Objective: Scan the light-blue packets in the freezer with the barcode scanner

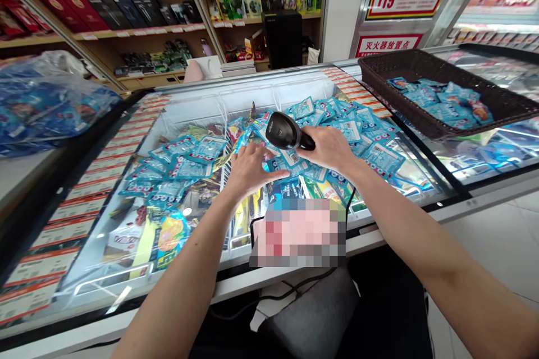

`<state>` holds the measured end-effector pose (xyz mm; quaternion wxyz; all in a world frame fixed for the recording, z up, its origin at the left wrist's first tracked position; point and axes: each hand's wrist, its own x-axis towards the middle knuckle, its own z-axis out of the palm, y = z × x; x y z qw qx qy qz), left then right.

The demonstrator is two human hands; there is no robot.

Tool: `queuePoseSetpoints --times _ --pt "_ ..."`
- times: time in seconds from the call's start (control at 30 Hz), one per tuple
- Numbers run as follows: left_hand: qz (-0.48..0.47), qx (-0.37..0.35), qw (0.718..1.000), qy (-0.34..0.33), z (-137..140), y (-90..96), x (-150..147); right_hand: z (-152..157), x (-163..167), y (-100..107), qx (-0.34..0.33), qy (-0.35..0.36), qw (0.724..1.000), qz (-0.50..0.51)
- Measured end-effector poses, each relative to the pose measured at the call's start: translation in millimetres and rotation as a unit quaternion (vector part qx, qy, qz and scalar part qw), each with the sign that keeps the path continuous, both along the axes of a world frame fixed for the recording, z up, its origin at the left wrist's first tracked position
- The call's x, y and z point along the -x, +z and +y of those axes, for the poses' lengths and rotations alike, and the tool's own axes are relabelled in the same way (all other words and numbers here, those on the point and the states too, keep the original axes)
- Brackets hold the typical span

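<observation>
My right hand [330, 148] is wrapped around the handle of a black barcode scanner [283, 130], its head tilted toward the left. Just left of it, my left hand [252, 168] has its thumb and fingers apart, low over the packets at the middle of the glass top. Whether it touches one of them is hard to tell. Many small blue packets [381, 157] lie spread on the right of the glass, partly under my right hand. Another group of the same blue packets [189, 165] lies to the left. The scanner's cable hangs below my right wrist.
A brown woven basket [404, 61] with more blue packets stands at the right. At far left sits a clear plastic bag [50, 101] of blue packs. A blurred-out flat object [301, 233] lies at the freezer's front edge [362, 247]. Stocked shelves [138, 31] stand behind.
</observation>
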<state>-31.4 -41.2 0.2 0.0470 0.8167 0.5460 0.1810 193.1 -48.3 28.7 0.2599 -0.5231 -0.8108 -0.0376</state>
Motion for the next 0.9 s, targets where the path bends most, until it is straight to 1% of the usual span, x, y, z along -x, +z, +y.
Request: queuePoseSetpoints --times 0.1,0.2,0.27,0.43,0.63,0.77,0.9 --pt "-0.027 0.043 0.999 0.005 3.0 3.2 3.6 0.2 -0.3 0.3 0.001 -0.002 1.000 -0.001" --pt "-0.091 0.097 0.991 0.009 4.6 9.1 9.5 0.3 -0.3 0.7 0.009 -0.009 1.000 -0.004" --pt "-0.138 0.107 0.985 0.010 5.9 11.0 14.6 0.0 -0.1 1.0 0.010 -0.010 1.000 -0.007" --pt "-0.212 0.080 0.974 0.031 14.9 5.2 28.5 -1.0 0.8 0.7 0.011 -0.015 1.000 -0.014" --pt "-0.256 0.069 0.964 0.022 20.5 3.8 31.8 0.4 1.3 -0.4 0.015 -0.024 0.999 -0.016" --pt "-0.267 0.036 0.962 0.046 24.1 0.9 33.3 1.0 0.9 -0.4 0.004 -0.027 1.000 -0.016" --pt "-0.244 -0.004 0.968 0.052 25.8 -2.1 35.6 0.3 0.9 -0.4 0.007 -0.020 1.000 -0.019"
